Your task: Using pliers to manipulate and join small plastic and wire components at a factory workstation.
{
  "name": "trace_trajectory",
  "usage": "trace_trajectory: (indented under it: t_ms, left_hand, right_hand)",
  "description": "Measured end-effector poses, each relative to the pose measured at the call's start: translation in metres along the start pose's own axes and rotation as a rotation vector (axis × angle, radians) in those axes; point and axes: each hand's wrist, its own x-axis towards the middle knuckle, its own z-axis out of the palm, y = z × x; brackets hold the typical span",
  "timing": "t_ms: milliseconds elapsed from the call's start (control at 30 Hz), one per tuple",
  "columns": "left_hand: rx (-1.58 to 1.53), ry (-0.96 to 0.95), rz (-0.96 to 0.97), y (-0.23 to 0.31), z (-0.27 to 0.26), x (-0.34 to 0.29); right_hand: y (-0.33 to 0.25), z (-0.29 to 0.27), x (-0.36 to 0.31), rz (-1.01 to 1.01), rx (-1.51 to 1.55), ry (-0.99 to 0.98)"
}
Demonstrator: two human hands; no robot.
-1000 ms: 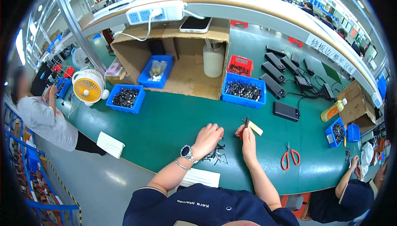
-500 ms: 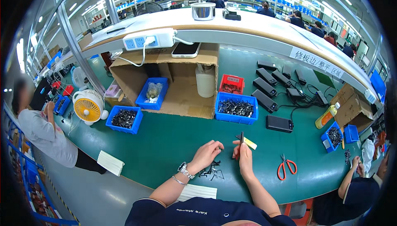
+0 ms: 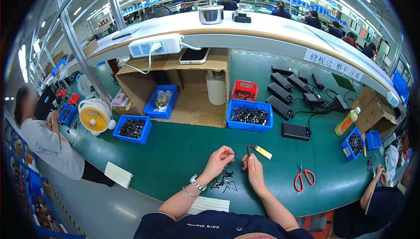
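Note:
My left hand [image 3: 218, 160], with a metal watch on its wrist, pinches a small dark part at its fingertips; its exact kind is too small to tell. Close by on the right, my right hand [image 3: 255, 173] is closed around a slim dark tool [image 3: 249, 150] that points up and away; most of it is hidden by the fingers. A yellow-handled tool [image 3: 264, 152] lies on the green table just beyond that hand. Below and between my hands is a loose pile of small black parts [image 3: 224, 182].
Red-handled pliers [image 3: 304, 177] lie to the right. Blue bins of black parts [image 3: 249, 115] [image 3: 132, 128], a cardboard box [image 3: 192, 116] and black power banks [image 3: 295, 131] stand farther back. A fan [image 3: 94, 116] and a person [image 3: 48, 143] are at left; another person's hands [image 3: 380, 175] are at right.
My right hand has moved slightly down and left, with the slim dark tool swung left, away from the yellow-handled tool. My left hand has shifted slightly left and closed its fingertips on the small part.

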Motion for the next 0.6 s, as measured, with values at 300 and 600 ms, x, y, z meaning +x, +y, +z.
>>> trace_trajectory:
  t_ms: [300,600]
  left_hand:
    - [-0.12,0.038,0.035,0.007,0.001,-0.002]
    - [-0.137,0.037,0.07,0.005,0.001,-0.005]
  right_hand:
    - [0.005,0.005,-0.006,0.064,-0.096,-0.084]
    - [0.007,0.01,-0.01,0.208,-0.042,-0.215]
